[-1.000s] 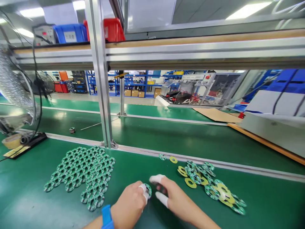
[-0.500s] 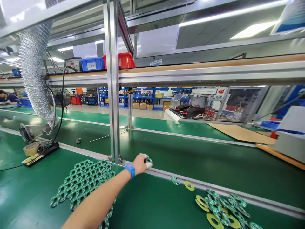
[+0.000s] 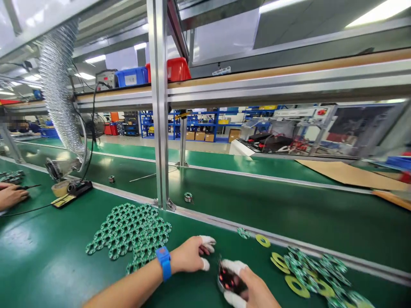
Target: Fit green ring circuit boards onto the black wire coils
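My left hand (image 3: 192,253), with a blue wristband (image 3: 164,263) and white finger covers, is over the green table with fingers apart and nothing in them. Just to its right, my right hand (image 3: 247,284) grips a round metal-rimmed part (image 3: 221,280) with a dark inside and reddish spots; blur hides its exact kind. On the dark green belt beyond the rail sits a small round coil part (image 3: 188,197) with a green top. Left of my left hand lies a flat cluster of ring-shaped green circuit boards (image 3: 128,231).
To the right are piled green ring boards (image 3: 303,271) and yellow rings (image 3: 297,286). An aluminium post (image 3: 160,128) rises from the rail. At left, another person's hand (image 3: 13,196) holds a thin pointed tool near a tape roll (image 3: 61,189) and a silver duct (image 3: 59,90).
My left hand has let go of the small coil part on the belt and drawn back towards me. My right hand has come into view with the round part, and another person's hand shows at left.
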Demonstrator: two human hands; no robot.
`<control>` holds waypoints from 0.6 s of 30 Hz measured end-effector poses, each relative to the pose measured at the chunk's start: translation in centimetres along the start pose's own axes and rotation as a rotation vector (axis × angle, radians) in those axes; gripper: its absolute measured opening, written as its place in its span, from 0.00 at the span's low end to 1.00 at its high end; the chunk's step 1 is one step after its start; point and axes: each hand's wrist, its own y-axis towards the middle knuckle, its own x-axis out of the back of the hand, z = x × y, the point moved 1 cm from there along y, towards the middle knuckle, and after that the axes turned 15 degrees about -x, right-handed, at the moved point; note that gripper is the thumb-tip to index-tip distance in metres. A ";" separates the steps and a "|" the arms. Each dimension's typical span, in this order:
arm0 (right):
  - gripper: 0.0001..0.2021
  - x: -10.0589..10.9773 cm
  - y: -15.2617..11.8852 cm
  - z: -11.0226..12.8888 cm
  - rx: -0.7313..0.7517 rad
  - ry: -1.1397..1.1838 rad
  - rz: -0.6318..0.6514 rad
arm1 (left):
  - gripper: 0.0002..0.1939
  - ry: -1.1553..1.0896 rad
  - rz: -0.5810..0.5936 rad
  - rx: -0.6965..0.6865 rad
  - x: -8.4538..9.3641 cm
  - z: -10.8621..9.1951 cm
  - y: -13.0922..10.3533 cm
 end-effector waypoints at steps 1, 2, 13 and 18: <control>0.24 -0.2 -0.2 0.1 -0.039 0.038 0.016 | 0.38 -0.057 0.030 -0.030 -0.5 -0.4 -1.2; 0.25 -0.4 -0.4 0.4 -0.072 0.080 0.042 | 0.40 -0.101 0.049 -0.064 -0.8 -0.7 -2.1; 0.28 0.6 -1.7 3.9 -0.096 -0.036 0.022 | 0.43 -0.167 0.057 -0.140 -1.8 -0.9 -3.4; 0.25 0.1 -2.5 6.2 0.082 -0.407 -0.025 | 0.43 0.126 0.017 -0.204 -2.4 -0.8 -3.9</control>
